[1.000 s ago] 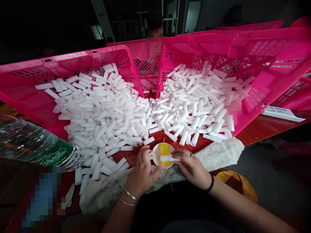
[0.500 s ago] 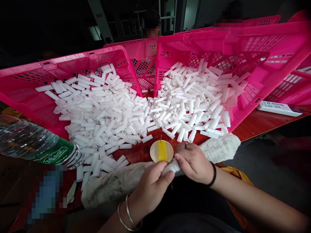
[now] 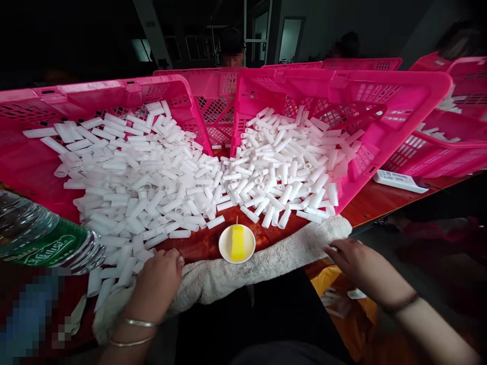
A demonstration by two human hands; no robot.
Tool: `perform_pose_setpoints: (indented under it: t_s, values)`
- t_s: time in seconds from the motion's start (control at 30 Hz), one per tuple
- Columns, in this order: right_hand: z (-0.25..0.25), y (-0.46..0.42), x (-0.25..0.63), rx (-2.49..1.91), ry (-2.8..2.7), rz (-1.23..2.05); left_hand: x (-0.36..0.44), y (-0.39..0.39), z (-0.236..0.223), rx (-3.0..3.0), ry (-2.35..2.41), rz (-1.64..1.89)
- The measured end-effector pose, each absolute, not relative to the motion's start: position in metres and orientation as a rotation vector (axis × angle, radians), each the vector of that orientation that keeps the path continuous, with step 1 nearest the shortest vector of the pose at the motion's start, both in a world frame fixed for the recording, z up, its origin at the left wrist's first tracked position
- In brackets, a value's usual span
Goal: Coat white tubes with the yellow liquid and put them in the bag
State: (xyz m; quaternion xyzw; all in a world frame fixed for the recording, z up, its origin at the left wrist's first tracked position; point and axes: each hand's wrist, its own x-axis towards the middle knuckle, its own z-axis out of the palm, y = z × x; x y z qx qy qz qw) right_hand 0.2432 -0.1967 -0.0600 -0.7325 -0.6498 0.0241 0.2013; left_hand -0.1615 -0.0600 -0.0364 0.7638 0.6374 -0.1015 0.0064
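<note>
My left hand (image 3: 162, 279) is at the left end of a rolled pale towel (image 3: 236, 274), by the near edge of a heap of white plastic tubes (image 3: 144, 187). Its fingers curl in, and what they hold, if anything, is hidden. Past the towel's right end, my right hand (image 3: 361, 268) hangs with its fingers stretched out, slightly blurred. Below it, apart from the fingers, is a small white piece (image 3: 356, 294) above an orange-yellow bag (image 3: 329, 279) with white pieces inside. Between my hands a small white dish (image 3: 224, 248) holds a yellow block (image 3: 238, 243) with a thin pin.
Two pink crates (image 3: 167, 86) lie tipped toward me, tubes spilling onto the red table (image 3: 365, 203). A water bottle (image 3: 49, 233) lies at left. A white power strip (image 3: 399, 181) is at right. More pink crates and people are behind.
My hands, together on a white tube in front of the dish, have moved apart. The left went left toward the tubes, the right went right over the bag. The view shifted slightly.
</note>
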Motion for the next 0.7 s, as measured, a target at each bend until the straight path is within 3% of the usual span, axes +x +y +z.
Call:
perform_pose_setpoints:
  t_s: [0.13,0.23,0.33,0.43,0.53,0.7]
  values:
    - [-0.061,-0.113,0.218,-1.908,-2.316,-0.116,-0.158,-0.056,-0.037,2.441,1.928,-0.331]
    - [-0.059,-0.085,0.211,-1.671,-2.586,-0.095,-0.156,-0.06,-0.033,2.503,1.906,0.017]
    - [-0.056,-0.095,0.204,-1.579,-2.3,0.024,-0.156,-0.066,-0.032,2.355,1.756,0.552]
    - [-0.058,-0.113,0.181,-1.413,-1.905,0.439,-0.152,-0.074,-0.037,2.006,1.591,0.841]
    - [-0.071,-0.111,0.149,-1.238,-1.794,0.67,-0.145,-0.081,-0.046,1.826,1.402,0.819]
    - [-0.093,-0.085,0.122,-1.242,-1.862,0.443,-0.139,-0.089,-0.057,2.138,1.299,0.615]
